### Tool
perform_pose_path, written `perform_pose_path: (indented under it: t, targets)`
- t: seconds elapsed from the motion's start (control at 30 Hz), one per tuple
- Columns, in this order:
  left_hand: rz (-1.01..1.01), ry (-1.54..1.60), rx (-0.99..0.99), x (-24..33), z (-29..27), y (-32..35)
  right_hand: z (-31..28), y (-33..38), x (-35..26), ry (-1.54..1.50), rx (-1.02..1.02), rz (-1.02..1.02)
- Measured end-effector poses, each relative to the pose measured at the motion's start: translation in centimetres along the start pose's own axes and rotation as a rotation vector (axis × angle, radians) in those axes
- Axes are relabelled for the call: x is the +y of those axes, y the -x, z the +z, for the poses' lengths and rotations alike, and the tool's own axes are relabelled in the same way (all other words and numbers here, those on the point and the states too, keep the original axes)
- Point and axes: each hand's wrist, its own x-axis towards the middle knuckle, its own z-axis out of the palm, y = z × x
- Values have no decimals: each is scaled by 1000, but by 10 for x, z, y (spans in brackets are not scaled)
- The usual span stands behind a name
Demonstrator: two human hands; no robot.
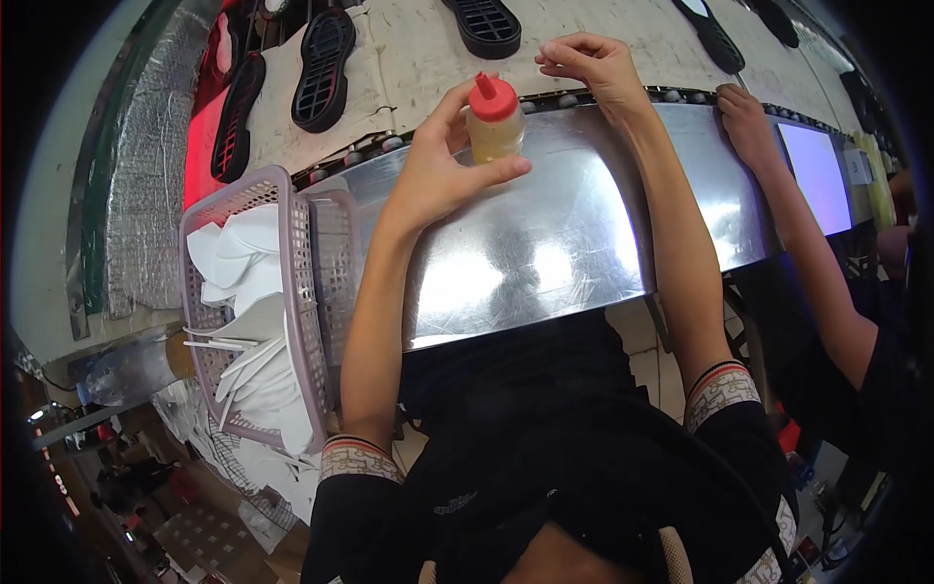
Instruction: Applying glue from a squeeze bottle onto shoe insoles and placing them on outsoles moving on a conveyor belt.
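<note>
My left hand (438, 175) is wrapped round a squeeze bottle (496, 136) with a red nozzle cap and pale yellowish contents. The bottle is upright above the near edge of a metal worktop (525, 234). Over the edge of a beige conveyor belt (409, 58), my right hand (603, 76) is closed, thumb and fingertips pinched together. Whatever they may hold is too small to make out. Closest to that hand on the belt is a black shoe sole (484, 27) with a gridded inside.
More black soles (323, 73) lie along the belt. At left, a pale mauve plastic basket (300, 292) holds white sheet-like pieces (253, 248). A co-worker's hand (747, 125) rests at the belt edge on the right, near a bright white panel (815, 177).
</note>
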Motion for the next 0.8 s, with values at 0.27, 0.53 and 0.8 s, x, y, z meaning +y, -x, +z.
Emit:
perform_pose_path:
  t: [0.27, 0.53, 0.8]
  targets:
    - [82, 122, 240, 5, 13, -4, 37, 6, -2, -8, 23, 97]
    - [101, 39, 277, 3, 4, -2, 95, 35, 7, -426, 175, 217]
    - [214, -546, 364, 14, 2, -1, 107, 44, 11, -348, 216, 35]
